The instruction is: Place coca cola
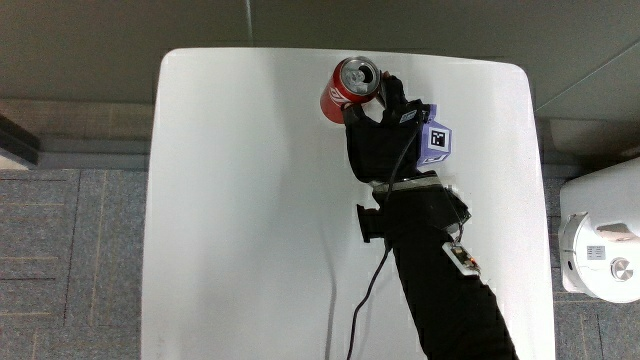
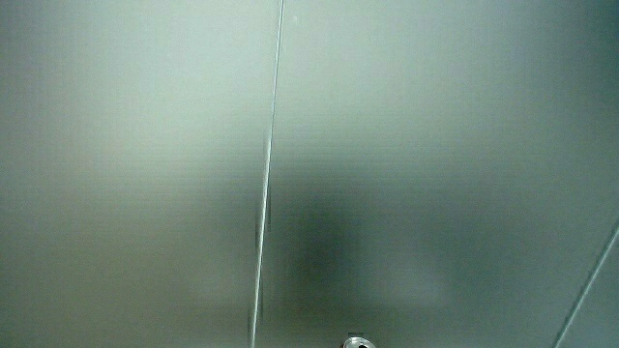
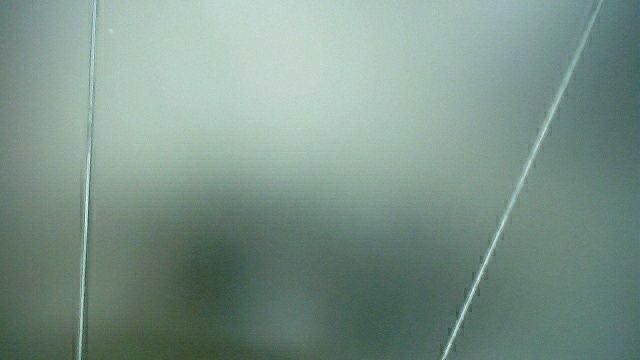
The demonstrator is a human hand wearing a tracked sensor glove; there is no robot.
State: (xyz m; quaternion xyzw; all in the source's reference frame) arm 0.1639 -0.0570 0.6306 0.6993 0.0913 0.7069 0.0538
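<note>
A red Coca-Cola can (image 1: pixel 349 88) with a silver top stands upright on the white table (image 1: pixel 240 200), close to the table's edge farthest from the person. The gloved hand (image 1: pixel 385 120) is beside the can, on its nearer side, with its fingers wrapped around the can's body. A small patterned cube (image 1: pixel 435 143) sits on the back of the hand. The forearm reaches in from the person's edge of the table. Both side views show only a pale wall, apart from the can's silver rim (image 2: pixel 356 341) showing in a side view.
A black cable (image 1: pixel 365 290) trails from the wrist across the table toward the person. A white device (image 1: pixel 600 250) stands on the floor beside the table. Grey carpet (image 1: pixel 70 260) surrounds the table.
</note>
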